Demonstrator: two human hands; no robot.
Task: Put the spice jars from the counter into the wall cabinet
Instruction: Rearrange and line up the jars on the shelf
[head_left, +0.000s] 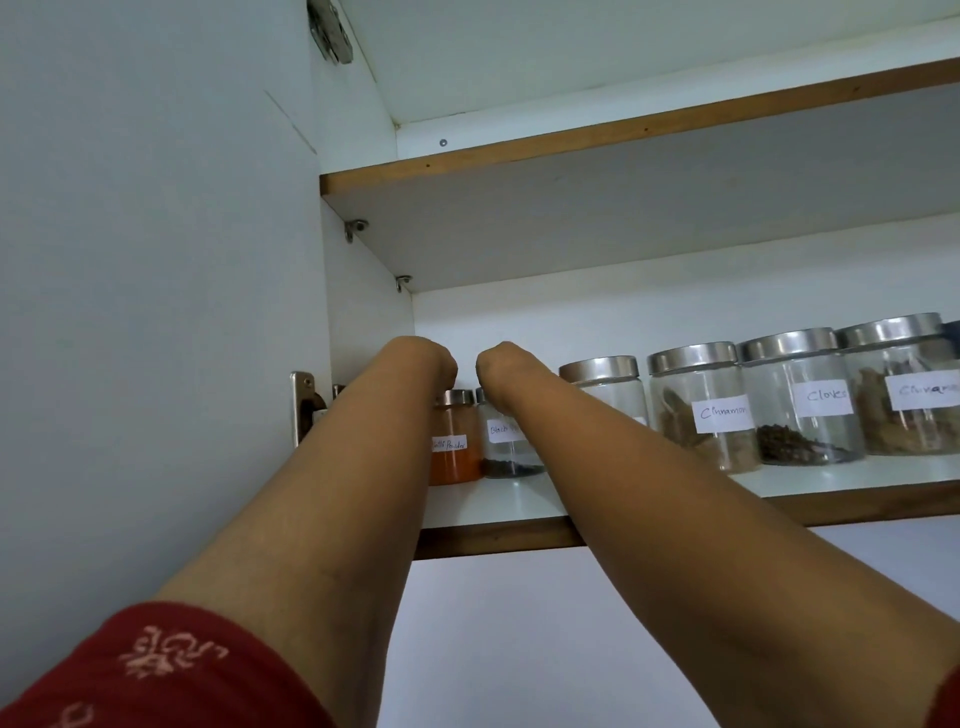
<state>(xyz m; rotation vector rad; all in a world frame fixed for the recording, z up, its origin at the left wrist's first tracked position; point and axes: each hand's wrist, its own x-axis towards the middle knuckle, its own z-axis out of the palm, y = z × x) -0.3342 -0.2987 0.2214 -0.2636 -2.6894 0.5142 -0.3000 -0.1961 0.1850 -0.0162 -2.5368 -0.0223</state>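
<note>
Left hand (439, 364) reaches over the small glass jar of orange chilli powder w/ steel lid (454, 441); right hand (496, 371) over the small clear glass jar of black peppercorns (506, 447); fingers hidden behind wrists, so can't tell either grip's state. Both jars upright, just beside each other, far left on the white cabinet shelf (498, 506), directly under the hands. Forearms extended up and far, nearly parallel. Bigger steel-lidded glass jars (701, 405) line the right.
</note>
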